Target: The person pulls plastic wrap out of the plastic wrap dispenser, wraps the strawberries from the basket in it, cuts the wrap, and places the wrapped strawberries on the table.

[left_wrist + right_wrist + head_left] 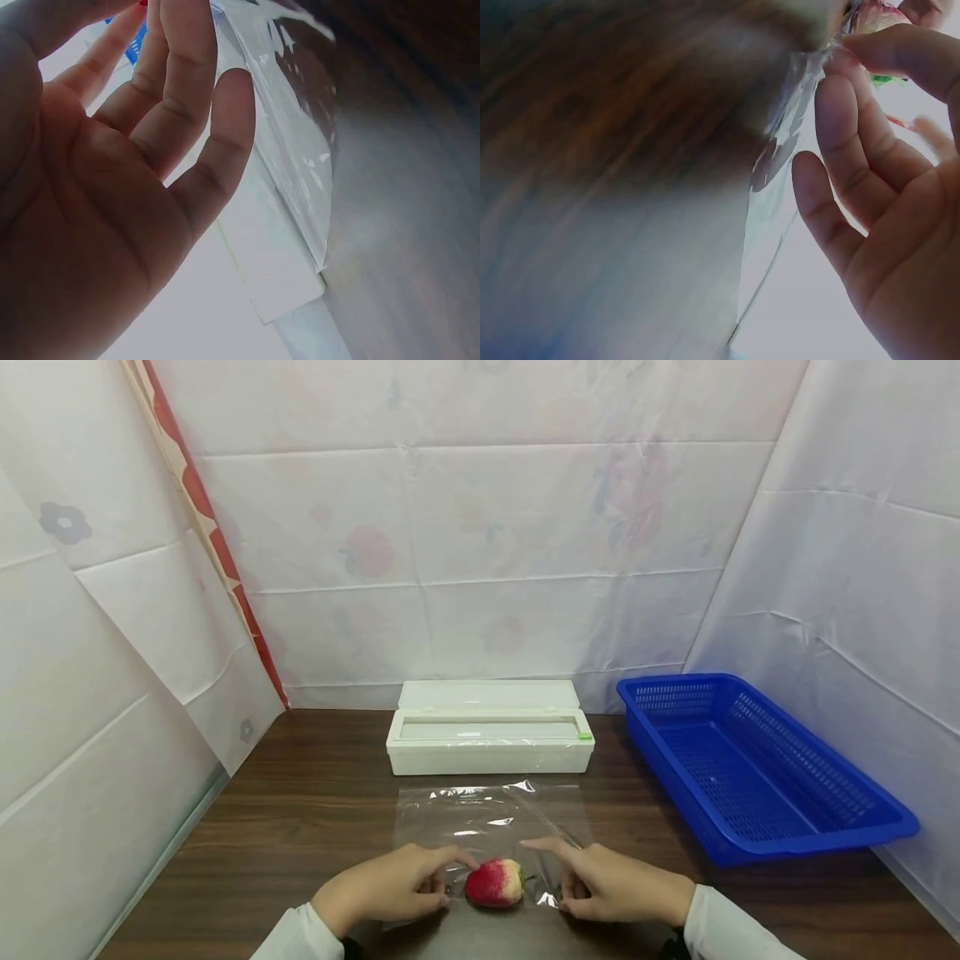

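A red and pale-yellow strawberry-like fruit (493, 883) with a green stem lies on a clear sheet of cling film (480, 814) on the table. To the fruit's left, my left hand (397, 883) pinches the film's near edge between thumb and curled fingers; its index finger reaches over to the fruit. On the other side, my right hand (618, 881) pinches the film near its right corner, index finger stretched out above the sheet. The right wrist view shows thumb and fingertips meeting on the film (784, 142). In the left wrist view the fingertips are cut off at the top.
Behind the film stands a white cling film dispenser (491, 758), its lid raised, with a small green piece at the right end. A blue plastic basket (675, 793) sits at the right. White patterned sheets (480, 527) hang around the dark wooden table (247, 860).
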